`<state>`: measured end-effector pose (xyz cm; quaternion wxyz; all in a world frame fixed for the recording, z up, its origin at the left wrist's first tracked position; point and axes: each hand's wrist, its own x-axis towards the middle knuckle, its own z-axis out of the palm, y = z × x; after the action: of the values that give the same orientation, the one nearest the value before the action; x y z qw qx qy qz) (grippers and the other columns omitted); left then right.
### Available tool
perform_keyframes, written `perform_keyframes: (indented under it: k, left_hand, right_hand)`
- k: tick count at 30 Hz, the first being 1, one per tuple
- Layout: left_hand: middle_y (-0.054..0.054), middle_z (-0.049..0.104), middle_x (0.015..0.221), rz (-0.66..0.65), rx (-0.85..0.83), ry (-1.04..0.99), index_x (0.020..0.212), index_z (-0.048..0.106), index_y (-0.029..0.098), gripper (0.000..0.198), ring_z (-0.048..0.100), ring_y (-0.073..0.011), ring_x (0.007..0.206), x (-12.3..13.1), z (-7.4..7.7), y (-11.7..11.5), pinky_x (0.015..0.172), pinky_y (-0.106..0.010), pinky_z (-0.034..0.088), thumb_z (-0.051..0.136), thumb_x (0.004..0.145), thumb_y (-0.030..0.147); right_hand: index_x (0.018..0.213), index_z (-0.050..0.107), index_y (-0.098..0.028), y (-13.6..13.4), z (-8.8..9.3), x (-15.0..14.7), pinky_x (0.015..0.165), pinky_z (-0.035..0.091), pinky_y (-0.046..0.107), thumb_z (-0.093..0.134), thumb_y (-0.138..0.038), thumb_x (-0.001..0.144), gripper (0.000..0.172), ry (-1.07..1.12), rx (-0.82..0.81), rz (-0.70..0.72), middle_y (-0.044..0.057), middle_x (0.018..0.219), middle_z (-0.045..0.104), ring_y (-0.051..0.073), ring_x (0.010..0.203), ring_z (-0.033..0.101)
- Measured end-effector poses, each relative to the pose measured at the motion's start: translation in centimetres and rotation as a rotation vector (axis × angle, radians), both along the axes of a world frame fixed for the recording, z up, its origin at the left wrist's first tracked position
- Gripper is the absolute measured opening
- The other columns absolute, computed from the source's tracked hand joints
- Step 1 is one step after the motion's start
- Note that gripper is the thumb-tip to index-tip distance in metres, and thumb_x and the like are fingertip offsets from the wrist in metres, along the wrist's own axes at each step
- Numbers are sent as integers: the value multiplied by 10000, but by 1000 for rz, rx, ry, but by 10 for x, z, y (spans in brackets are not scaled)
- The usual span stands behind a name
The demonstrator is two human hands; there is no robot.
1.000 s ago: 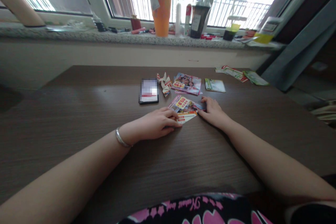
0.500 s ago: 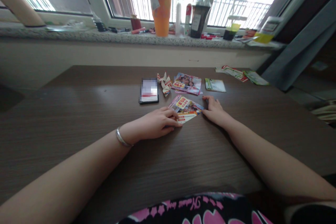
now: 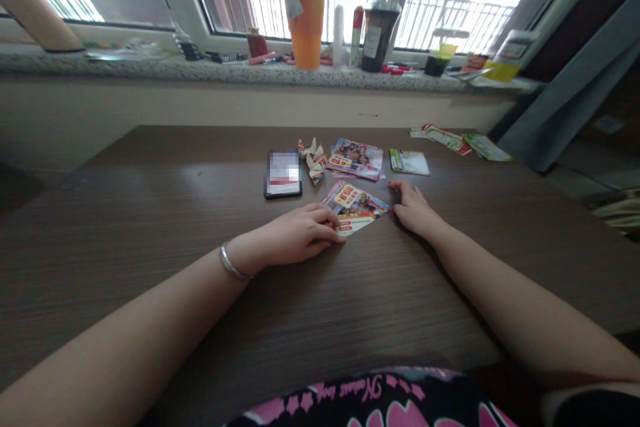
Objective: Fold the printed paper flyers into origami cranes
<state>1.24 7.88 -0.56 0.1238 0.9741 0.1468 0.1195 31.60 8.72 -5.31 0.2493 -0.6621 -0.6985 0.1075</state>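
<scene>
A colourful printed flyer [image 3: 353,197], folded along its lower side with a white and orange flap, lies on the brown table. My left hand [image 3: 305,233], a silver bangle at its wrist, covers the flyer's left end and holds it against the table with bent fingers. At the flyer's right tip is my right hand [image 3: 415,210], thumb and index finger apart; whether the thumb touches the tip I cannot tell. Behind the flyer lies a stack of similar flyers [image 3: 357,159]. A folded paper figure [image 3: 315,160] sits left of that stack.
A phone [image 3: 284,173] with a blurred screen lies left of the paper figure. To the right are a small stack of green-white cards [image 3: 410,162] and loose leaflets [image 3: 447,139]. Cups, including a tall orange drink [image 3: 309,20], and bottles line the windowsill [image 3: 225,73].
My right hand has slid slightly right, uncovering more of the flyer's right tip. My left hand stays on the flyer almost unmoved.
</scene>
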Motion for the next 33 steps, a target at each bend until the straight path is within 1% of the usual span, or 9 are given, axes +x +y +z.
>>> perform_keyframes:
  k: [5,8,12,15,18,20,24,30,33]
  left_hand:
    - [-58,621,1120,14,-13,-26,989,707,233,209,554,-192,1070,1,-1,-1,1003,-385,431,519,914,180]
    - [-78,629,1126,42,9,-33,972,689,195,206,563,-199,1077,5,-1,-5,987,-379,449,490,921,171]
    - [-89,622,1200,30,68,-54,1057,635,171,196,532,-218,1172,11,0,-12,1040,-398,418,508,907,163]
    - [-106,618,1188,54,118,-5,1145,598,166,266,537,-247,1163,12,0,-14,1024,-421,430,568,891,242]
    - [-110,595,1171,102,189,51,1293,525,203,424,550,-266,1115,11,-2,-14,988,-447,445,584,889,318]
    - [-104,580,1160,119,220,65,1332,500,236,459,555,-265,1090,10,-3,-14,977,-450,449,579,893,343]
    - [-107,563,1201,131,216,59,1257,561,231,366,537,-265,1127,9,-4,-13,998,-452,438,552,911,350]
    - [-115,581,1227,156,222,0,1003,622,169,198,529,-256,1171,9,-3,-10,1042,-453,408,535,924,328]
    - [-120,605,1205,167,197,-4,1005,604,152,213,544,-250,1165,9,-3,-8,1046,-440,412,559,914,339]
  right_hand:
    - [1114,517,-202,-1,-2,3,1057,377,533,445,-59,617,522,144,57,48,101,1207,596,286,1196,517]
    - [1067,540,-205,-4,3,-3,1066,373,501,418,-47,624,485,231,148,123,89,1208,599,253,1201,519]
    - [1023,579,-199,-15,18,-18,1085,345,515,455,-83,727,341,158,237,314,109,1245,585,256,1223,507]
    - [1038,596,-208,-26,29,-27,1085,357,501,477,-105,798,288,67,292,440,108,1349,518,241,1275,460]
    - [1040,615,-233,-32,36,-30,1094,334,536,512,-111,809,281,3,336,428,85,1405,470,253,1322,407]
    - [1042,621,-250,-34,37,-29,1092,330,555,520,-105,810,292,-7,344,408,68,1422,452,257,1335,393]
    - [1057,631,-256,-34,38,-28,1084,347,550,510,-115,837,288,-13,328,456,67,1425,449,252,1331,402]
    - [1028,651,-237,-35,39,-29,1091,350,520,512,-151,873,226,-63,351,602,84,1357,511,245,1318,411]
    - [1007,663,-231,-36,39,-30,1086,356,519,530,-187,879,190,-90,336,674,80,1331,540,255,1329,398]
